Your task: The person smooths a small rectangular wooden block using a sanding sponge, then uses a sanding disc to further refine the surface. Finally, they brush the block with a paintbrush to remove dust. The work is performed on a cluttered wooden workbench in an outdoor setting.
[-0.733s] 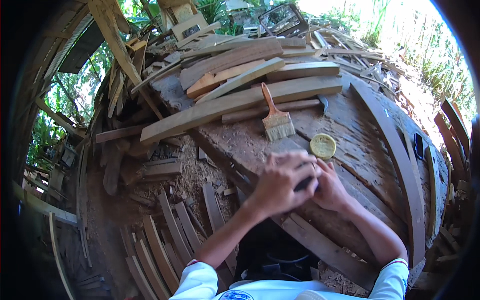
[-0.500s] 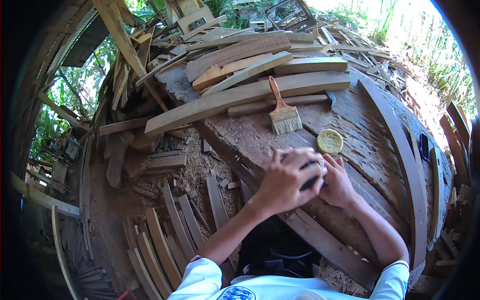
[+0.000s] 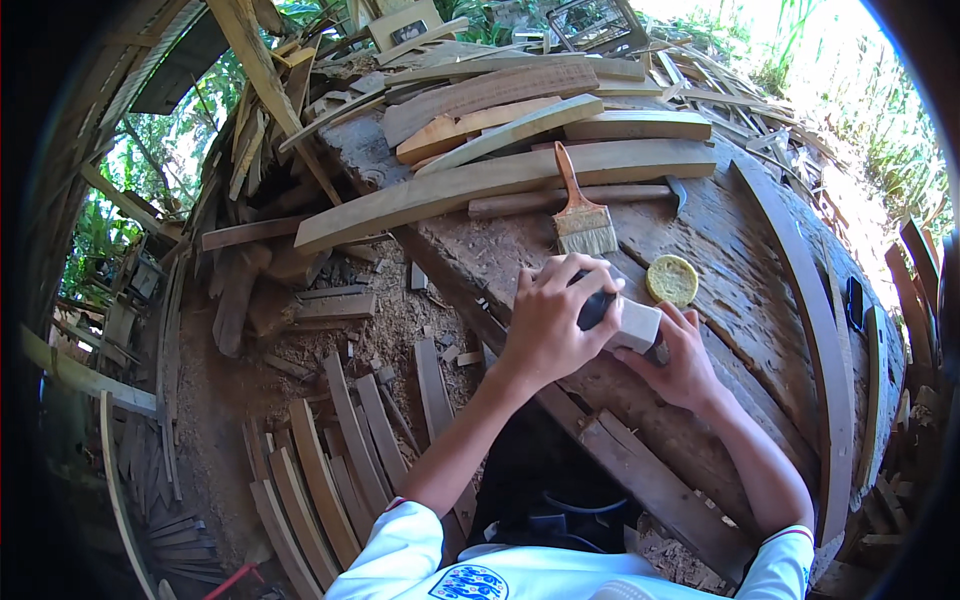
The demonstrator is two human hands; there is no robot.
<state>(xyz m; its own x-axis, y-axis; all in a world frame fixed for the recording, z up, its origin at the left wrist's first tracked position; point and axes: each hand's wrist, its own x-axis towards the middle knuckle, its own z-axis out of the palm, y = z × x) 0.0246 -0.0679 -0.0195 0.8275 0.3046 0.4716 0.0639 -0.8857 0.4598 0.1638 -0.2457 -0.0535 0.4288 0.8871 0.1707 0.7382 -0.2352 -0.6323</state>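
My left hand (image 3: pixel 555 315) is closed over the black top of a blocky tool (image 3: pixel 630 325) with a pale grey body. My right hand (image 3: pixel 675 365) grips the tool's lower right end, its fingers curled and partly hidden by it. Just above them on the worn wooden work surface (image 3: pixel 740 390) sit a round yellowish disc (image 3: pixel 672 280) and a wide paintbrush (image 3: pixel 582 220) with an orange-brown handle. Behind the brush lies a wooden-handled tool (image 3: pixel 500 205) with a curved metal head.
Long boards (image 3: pixel 500 175) are stacked across the back, with scrap wood piled beyond. A dark plank (image 3: pixel 800 290) and a small black object (image 3: pixel 856 305) lie at the right. Wood strips (image 3: pixel 355 430) and shavings fill the lower left. Plants show around the edges.
Both hands have raised the tool slightly, the left hand moving up and left. More of the tool's grey body now shows between them. The surroundings have shifted a little in view.
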